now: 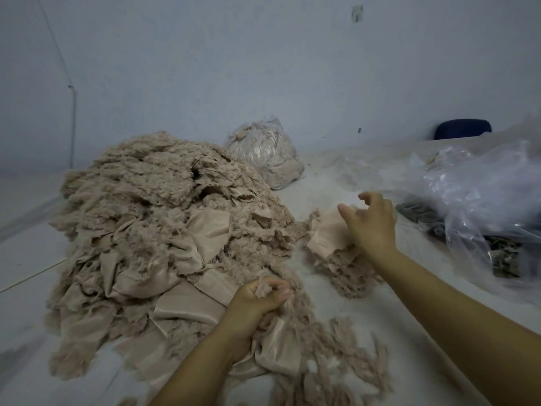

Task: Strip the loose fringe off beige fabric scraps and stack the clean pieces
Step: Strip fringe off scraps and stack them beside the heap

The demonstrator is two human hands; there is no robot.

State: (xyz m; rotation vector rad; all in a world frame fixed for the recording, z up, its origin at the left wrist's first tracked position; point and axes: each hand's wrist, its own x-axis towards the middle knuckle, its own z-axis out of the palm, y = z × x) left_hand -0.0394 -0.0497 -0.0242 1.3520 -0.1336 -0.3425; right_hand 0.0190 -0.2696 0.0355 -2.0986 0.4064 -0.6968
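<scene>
The left hand (257,303) had its fingers curled tight round a wad of fringe (270,288), at the near edge of the big scrap heap (164,230). The right hand (370,224) hovered, fingers loosely spread, over the small stack (330,241) just right of the heap, perhaps brushing it. More fringe (345,364) lay nearer.

Probably a textile workroom; heaped fabric scraps (164,230), bagged offcuts (263,153).
</scene>
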